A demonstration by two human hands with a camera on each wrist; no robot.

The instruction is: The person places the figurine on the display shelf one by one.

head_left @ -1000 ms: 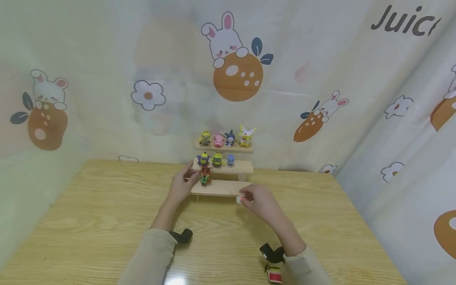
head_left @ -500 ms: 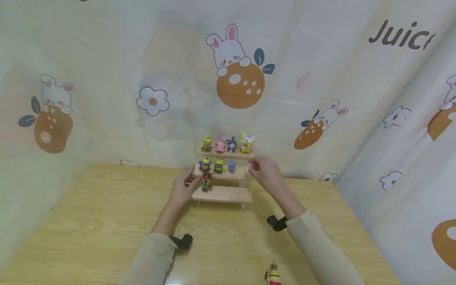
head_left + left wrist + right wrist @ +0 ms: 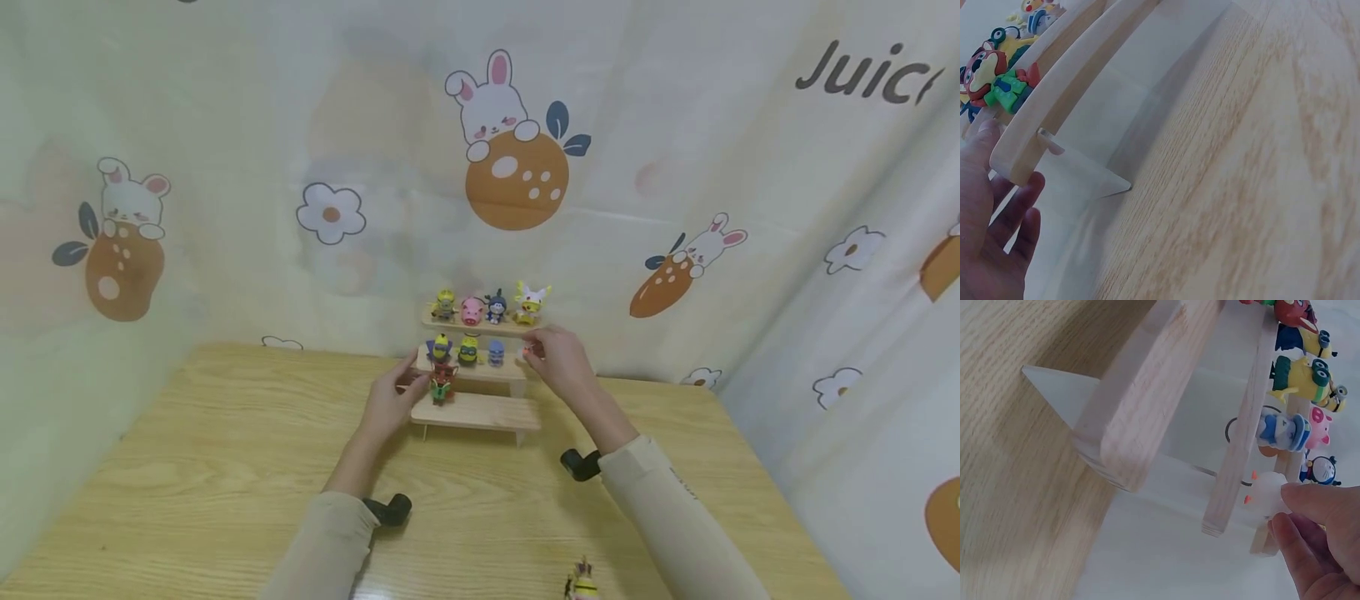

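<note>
A three-tier wooden display stand [image 3: 480,412] stands at the back of the table. My left hand [image 3: 388,404] holds its left side, and in the left wrist view the lowest board's end lies between thumb and fingers. Close to that thumb stands a red-brown fox-like figurine [image 3: 985,72] in a green jacket. At the middle tier's right end, my right hand [image 3: 564,362] pinches a small white figurine [image 3: 1266,492] with orange feet, its feet toward the board. To its left are a blue-hatted figurine [image 3: 1282,431] and two yellow goggled ones, including this one [image 3: 1300,381].
On the top tier stand several figurines, among them a pink pig [image 3: 472,311] and a white-and-yellow eared one [image 3: 529,305]. A crowned yellow figurine [image 3: 583,583] is at the table's front edge. Behind the stand hangs a printed curtain [image 3: 405,275].
My right hand has carried the white figurine from in front of the lowest tier up to the middle tier's right end. My left hand stays at the stand's left side.
</note>
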